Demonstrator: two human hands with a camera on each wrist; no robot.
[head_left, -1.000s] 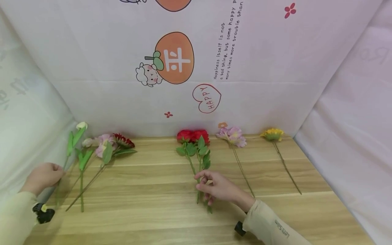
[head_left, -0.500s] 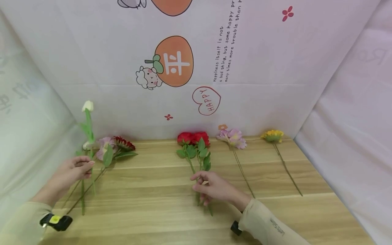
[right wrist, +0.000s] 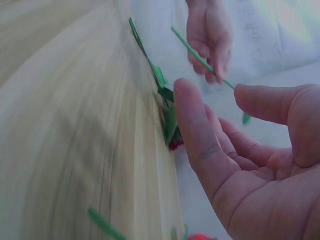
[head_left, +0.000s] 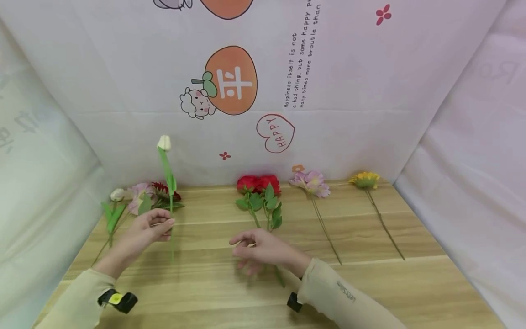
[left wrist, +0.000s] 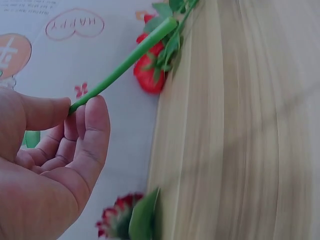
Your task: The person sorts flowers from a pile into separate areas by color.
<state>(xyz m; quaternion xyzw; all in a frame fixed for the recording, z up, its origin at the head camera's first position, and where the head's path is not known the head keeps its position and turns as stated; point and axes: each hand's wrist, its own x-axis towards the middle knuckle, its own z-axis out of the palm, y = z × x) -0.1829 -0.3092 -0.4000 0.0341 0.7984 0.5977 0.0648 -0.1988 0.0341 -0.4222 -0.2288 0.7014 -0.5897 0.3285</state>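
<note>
My left hand [head_left: 149, 228] pinches the green stem of a white tulip [head_left: 164, 143] between thumb and fingers. The tulip stands upright above the table, its bloom in front of the back cloth. In the left wrist view the stem's lower end [left wrist: 125, 65] sticks out past the fingertips. My right hand [head_left: 263, 249] hovers over the stems of two red roses [head_left: 259, 183], its fingers loosely bent and nothing between them. The right wrist view shows a gap between thumb and index finger, with the left hand [right wrist: 212, 45] and its stem beyond.
At the back left lie a second white tulip [head_left: 117, 195], a pink flower [head_left: 139, 192] and a dark red flower [head_left: 176, 196]. Right of the roses are a pink-purple flower [head_left: 313, 183] and a yellow flower [head_left: 365, 180]. White cloth [head_left: 349, 91] walls the wooden table [head_left: 205, 292].
My left hand has lifted the white tulip from the far left and carried it rightward, turning it upright. My right hand has shifted a little left over the rose stems.
</note>
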